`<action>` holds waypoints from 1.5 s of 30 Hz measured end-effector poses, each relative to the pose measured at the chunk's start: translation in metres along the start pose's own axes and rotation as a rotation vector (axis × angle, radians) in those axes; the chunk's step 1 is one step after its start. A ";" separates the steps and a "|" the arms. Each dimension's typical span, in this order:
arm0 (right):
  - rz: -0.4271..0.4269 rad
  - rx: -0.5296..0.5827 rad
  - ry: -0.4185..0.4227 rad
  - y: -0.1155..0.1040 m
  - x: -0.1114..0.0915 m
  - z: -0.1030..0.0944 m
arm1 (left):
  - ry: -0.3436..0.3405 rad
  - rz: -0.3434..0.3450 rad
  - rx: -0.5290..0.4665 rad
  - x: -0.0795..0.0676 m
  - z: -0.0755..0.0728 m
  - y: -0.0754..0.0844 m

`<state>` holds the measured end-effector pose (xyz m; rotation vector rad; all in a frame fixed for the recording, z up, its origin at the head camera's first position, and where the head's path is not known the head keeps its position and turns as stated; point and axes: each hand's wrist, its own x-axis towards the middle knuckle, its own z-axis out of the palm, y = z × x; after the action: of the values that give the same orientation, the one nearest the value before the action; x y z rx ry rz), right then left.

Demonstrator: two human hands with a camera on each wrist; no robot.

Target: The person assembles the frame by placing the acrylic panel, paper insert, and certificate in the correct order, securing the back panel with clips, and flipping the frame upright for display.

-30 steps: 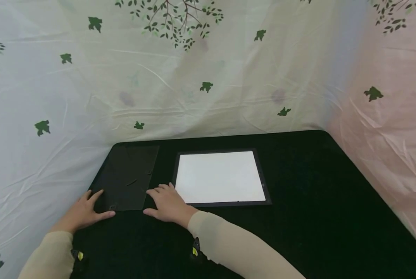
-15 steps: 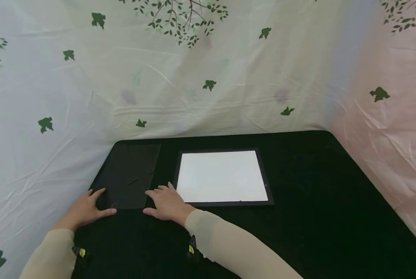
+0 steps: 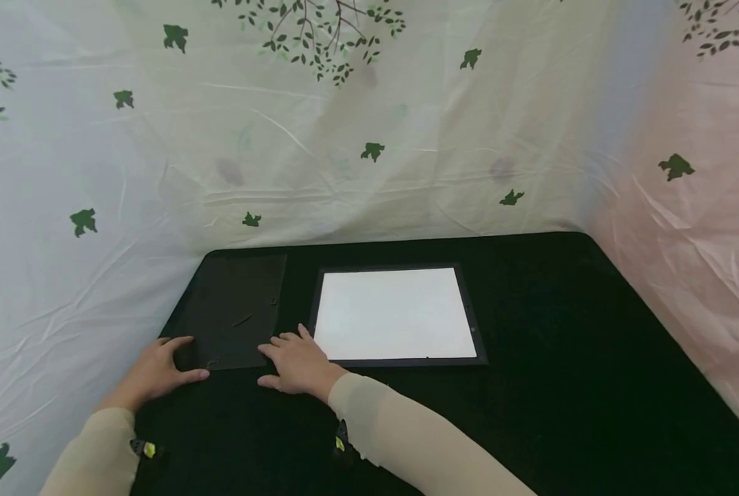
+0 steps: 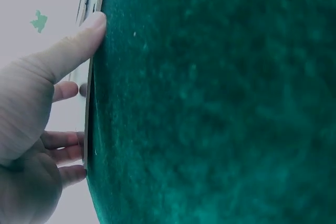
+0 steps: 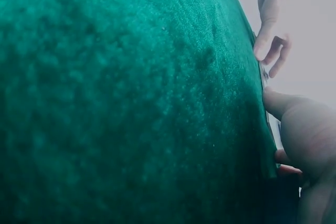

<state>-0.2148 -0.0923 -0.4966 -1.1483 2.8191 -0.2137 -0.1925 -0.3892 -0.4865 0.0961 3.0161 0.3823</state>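
Observation:
A thin dark backing board (image 3: 233, 286) with small metal hanging rings and a short curved slit lies flat at the table's left side. My left hand (image 3: 158, 372) is at its near left corner, thumb and fingers spread. In the left wrist view the thumb meets the near edge of the board (image 4: 88, 114) while other fingertips touch it farther along. At the near right corner, my right hand (image 3: 297, 362) has its fingertips along the right edge, between the board and a black picture frame (image 3: 406, 363) holding a white sheet (image 3: 397, 313).
A dark green cloth (image 3: 561, 358) covers the table, which has rounded far corners. Behind and at both sides hang pale curtains (image 3: 319, 172) printed with leaves. The picture frame lies just right of the right hand.
The backing board has shifted slightly to the right and the left hand has followed it. The right hand stays nearly in place. The head view has tilted a little.

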 end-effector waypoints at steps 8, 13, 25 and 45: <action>-0.010 0.001 -0.025 0.000 0.001 0.003 | 0.056 -0.051 -0.071 -0.007 -0.005 0.007; 0.005 0.039 -0.016 0.004 0.002 0.000 | 0.156 -0.014 -0.083 -0.010 -0.016 0.018; 0.046 0.154 0.039 0.007 0.002 -0.003 | 0.084 -0.064 -0.059 -0.009 -0.036 0.037; 0.052 0.285 0.100 0.005 0.000 -0.002 | 0.163 -0.086 -0.077 -0.019 -0.026 0.041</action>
<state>-0.2186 -0.0891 -0.4951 -1.0261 2.7774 -0.6619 -0.1743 -0.3569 -0.4497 -0.0739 3.1465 0.5211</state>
